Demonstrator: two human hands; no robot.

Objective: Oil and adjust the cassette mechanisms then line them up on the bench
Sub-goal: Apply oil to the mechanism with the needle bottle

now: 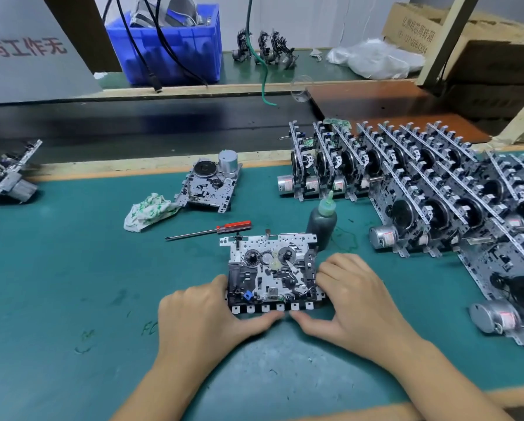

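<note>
Gripping cassette mechanism (pixel 272 273) flat on bench (pixel 72 268), both hands.
Left hand (pixel 200 314) and right hand (pixel 354 302) curl fingers round its sides, thumbs along front edge; oil bottle (pixel 321 221) just behind.

row of mechanisms (pixel 497 208) cut off right, sign (pixel 26 47) cropped left

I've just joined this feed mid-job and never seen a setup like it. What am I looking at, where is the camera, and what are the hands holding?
There is no robot here: a person works with bare hands, filmed by a camera on their head that looks down at a green bench. The left hand and right hand grip one cassette mechanism by its sides, lying flat. Just behind it stand an oil bottle and a red-handled screwdriver. Further back lie a rag and another mechanism. On the right, many mechanisms stand on edge in rows.
</note>
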